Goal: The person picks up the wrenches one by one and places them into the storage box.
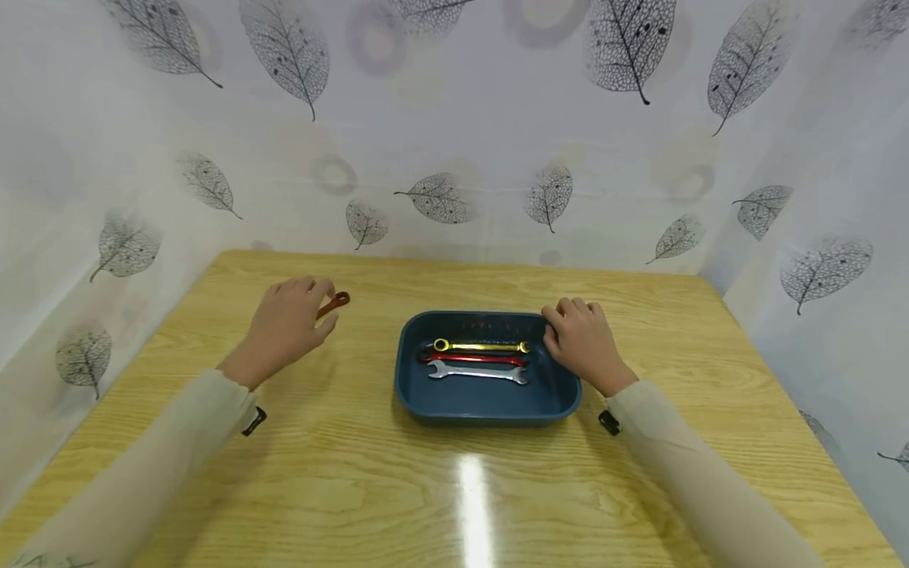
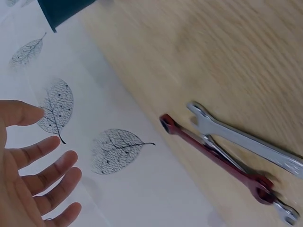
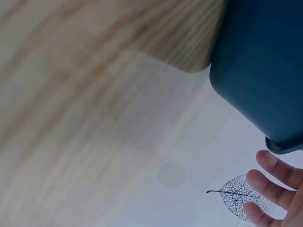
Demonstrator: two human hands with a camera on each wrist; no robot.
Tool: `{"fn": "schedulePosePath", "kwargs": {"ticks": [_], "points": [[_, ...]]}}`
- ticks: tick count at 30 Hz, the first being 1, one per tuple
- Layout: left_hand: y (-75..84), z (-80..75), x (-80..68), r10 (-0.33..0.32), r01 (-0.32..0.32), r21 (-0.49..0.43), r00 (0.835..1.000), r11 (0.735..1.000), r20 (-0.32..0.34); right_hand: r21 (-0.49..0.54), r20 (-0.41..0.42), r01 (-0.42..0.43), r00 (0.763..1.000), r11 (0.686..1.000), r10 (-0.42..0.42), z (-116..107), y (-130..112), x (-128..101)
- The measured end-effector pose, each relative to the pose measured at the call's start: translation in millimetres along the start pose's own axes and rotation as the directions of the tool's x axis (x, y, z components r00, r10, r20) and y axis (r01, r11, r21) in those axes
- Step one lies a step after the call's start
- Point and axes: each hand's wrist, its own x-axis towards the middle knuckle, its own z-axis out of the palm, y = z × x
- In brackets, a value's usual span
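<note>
Steel handling: the red flat steel wrench (image 2: 215, 158) looks stiff, fairly heavy for its size and smooth; the mid-shank seems the surest place to take hold, since the ends are wider and would tip.
Left fingers: the left hand (image 1: 287, 323) hovers with its fingers (image 2: 45, 182) spread and relaxed, gripping nothing; in the head view they hide most of the wrench, so I cannot be sure whether they brush it.
Wrench position: it lies flat on the pale wooden table (image 1: 355, 473) near the far edge, crossed over two plain silver steel wrenches (image 2: 246, 139).
Right fingers: the right hand (image 1: 582, 339) rests loosely curled at the right rim of the dark blue plastic tray (image 1: 483, 406), apparently touching it.
Tray contents: a gold wrench (image 1: 481, 346), a second red wrench (image 1: 472, 359) and a silver one (image 1: 479, 372) lie side by side.
</note>
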Motion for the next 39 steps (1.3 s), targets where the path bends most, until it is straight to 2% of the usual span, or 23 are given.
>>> {"fn": "schedulePosePath", "kwargs": {"ticks": [4,11,16,20,23,29,35,39], "points": [[-11.5,0.4,-8.7,0.005,-0.005,0.012,0.999,1.0,0.032,0.004,0.001,0.004,1.0,1.0,-0.004,-0.3,-0.9,1.1],[-28.8,2.8,-25.8,0.027,-0.029,0.062,0.999,0.998,0.033,-0.004,-0.002,0.007,1.0,1.0,-0.007,1.8,-3.8,3.3],[-37.7,3.0,-39.1,0.004,-0.008,0.054,0.998,0.998,0.067,-0.003,-0.001,0.016,1.0,1.0,-0.016,2.9,-5.8,3.8],[-44.0,7.5,-48.5,-0.004,0.002,0.04,0.998,0.999,0.056,-0.004,-0.004,0.023,1.0,1.0,-0.023,3.2,-5.1,4.5],[-46.7,11.4,-53.7,-0.049,0.048,0.016,0.995,0.999,0.09,-0.006,-0.011,0.026,1.0,1.0,-0.026,3.6,-4.0,4.7],[-50.5,19.4,-60.5,-0.153,0.171,-0.073,0.965,0.983,0.213,-0.01,-0.016,0.036,0.999,0.999,-0.036,4.5,-2.8,3.7],[-55.5,23.3,-60.6,-0.204,0.254,-0.151,0.936,0.955,0.287,-0.011,-0.023,0.041,0.999,0.999,-0.041,5.5,-1.2,2.7],[-59.6,24.9,-60.3,-0.235,0.311,-0.187,0.91,0.932,0.342,-0.011,-0.033,0.048,0.998,0.999,-0.049,5.4,-0.2,2.5]]}}
